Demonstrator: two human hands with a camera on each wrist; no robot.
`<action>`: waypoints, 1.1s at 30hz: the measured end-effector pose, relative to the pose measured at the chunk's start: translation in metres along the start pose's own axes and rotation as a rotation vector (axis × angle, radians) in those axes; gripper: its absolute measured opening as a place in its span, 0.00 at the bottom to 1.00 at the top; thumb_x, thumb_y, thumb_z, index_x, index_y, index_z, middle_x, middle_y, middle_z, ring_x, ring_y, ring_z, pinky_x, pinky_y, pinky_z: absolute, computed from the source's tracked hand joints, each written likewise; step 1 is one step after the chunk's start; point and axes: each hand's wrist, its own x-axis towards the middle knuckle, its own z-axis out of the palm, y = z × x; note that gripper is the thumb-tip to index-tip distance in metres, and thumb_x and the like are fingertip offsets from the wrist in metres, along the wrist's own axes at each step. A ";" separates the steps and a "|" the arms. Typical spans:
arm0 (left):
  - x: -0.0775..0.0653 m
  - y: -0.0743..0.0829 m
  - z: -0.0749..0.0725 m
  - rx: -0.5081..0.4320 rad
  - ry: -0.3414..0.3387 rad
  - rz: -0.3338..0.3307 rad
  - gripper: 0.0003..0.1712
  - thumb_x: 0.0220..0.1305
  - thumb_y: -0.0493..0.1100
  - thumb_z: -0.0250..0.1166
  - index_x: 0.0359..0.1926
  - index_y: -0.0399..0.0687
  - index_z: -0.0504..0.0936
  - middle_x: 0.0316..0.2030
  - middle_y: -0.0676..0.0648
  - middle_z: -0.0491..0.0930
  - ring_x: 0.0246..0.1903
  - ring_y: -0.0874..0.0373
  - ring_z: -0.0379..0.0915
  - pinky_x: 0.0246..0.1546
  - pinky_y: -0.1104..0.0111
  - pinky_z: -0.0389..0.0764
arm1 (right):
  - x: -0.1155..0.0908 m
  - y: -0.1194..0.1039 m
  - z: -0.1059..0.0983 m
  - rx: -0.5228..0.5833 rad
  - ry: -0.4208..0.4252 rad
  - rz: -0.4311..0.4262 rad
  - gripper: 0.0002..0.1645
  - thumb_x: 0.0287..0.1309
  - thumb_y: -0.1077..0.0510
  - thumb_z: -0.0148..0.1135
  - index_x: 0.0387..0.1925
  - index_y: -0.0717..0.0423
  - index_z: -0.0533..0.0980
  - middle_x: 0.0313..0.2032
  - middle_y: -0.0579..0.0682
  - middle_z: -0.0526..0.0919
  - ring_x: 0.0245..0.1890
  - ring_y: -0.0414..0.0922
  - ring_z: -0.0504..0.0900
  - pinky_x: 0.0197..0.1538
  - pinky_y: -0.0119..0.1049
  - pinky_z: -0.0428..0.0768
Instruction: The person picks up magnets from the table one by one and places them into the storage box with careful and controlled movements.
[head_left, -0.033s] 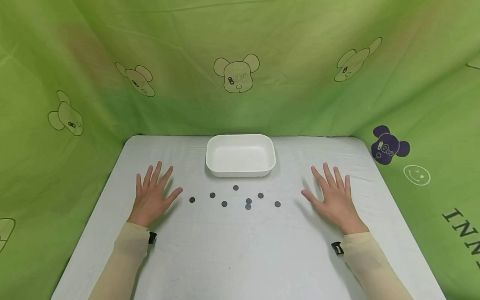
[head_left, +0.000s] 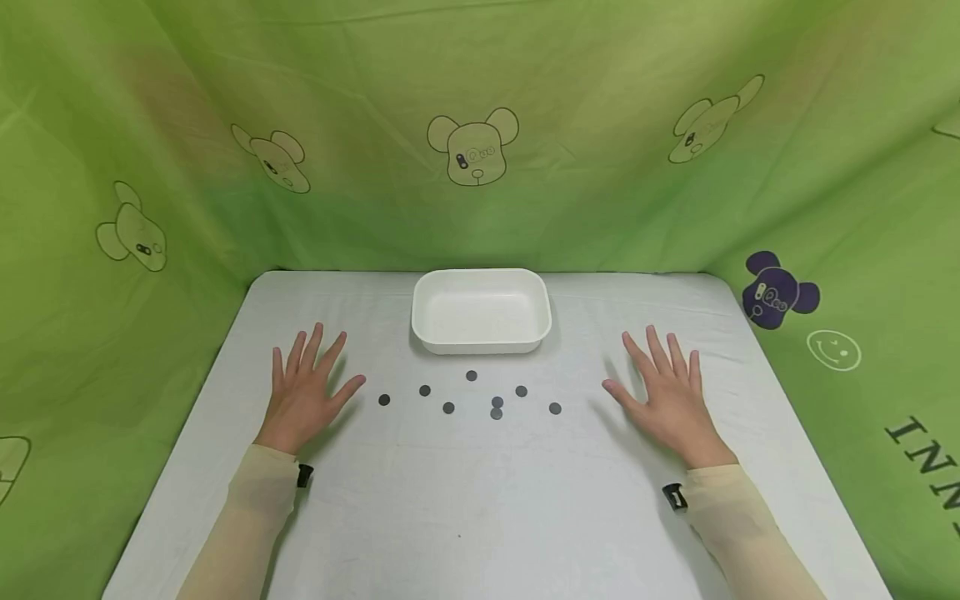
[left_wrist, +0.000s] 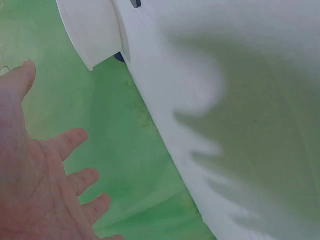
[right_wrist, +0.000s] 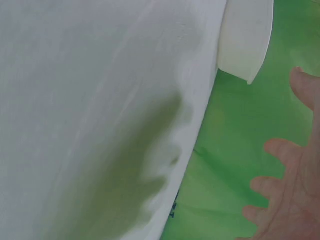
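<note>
1. Discs (head_left: 472, 376), eight in all, lie flat on the white-covered table (head_left: 459, 483), toward its far edge and about midway between its left and right edges.
2. We see them as small, round and dark grey; the leftmost looks nearly black, while those to the right look paler. Any markings are too small for us to tell.
3. Two of them touch or overlap, we cannot tell which; the others lie apart.
4. Just beyond them, at the middle of the far edge, we find a white rectangular tray (head_left: 482, 348) with rounded corners.
5. Near the left edge, the left hand (head_left: 302, 402) hovers wide open, fingers spread, gripping nothing, its thumb near the leftmost disc.
6. Near the right edge, we see the right hand (head_left: 671, 407) hovering likewise, fully spread and holding nothing.
7. Behind the table we see a green curtain (head_left: 360, 225) printed with cartoon animal heads.
</note>
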 end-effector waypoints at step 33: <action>0.035 0.016 -0.006 -0.098 -0.082 0.015 0.46 0.80 0.71 0.53 0.86 0.55 0.56 0.86 0.39 0.45 0.84 0.35 0.38 0.81 0.39 0.37 | 0.007 -0.016 0.009 0.058 0.013 -0.077 0.48 0.72 0.38 0.67 0.83 0.51 0.60 0.82 0.68 0.54 0.80 0.72 0.52 0.79 0.71 0.44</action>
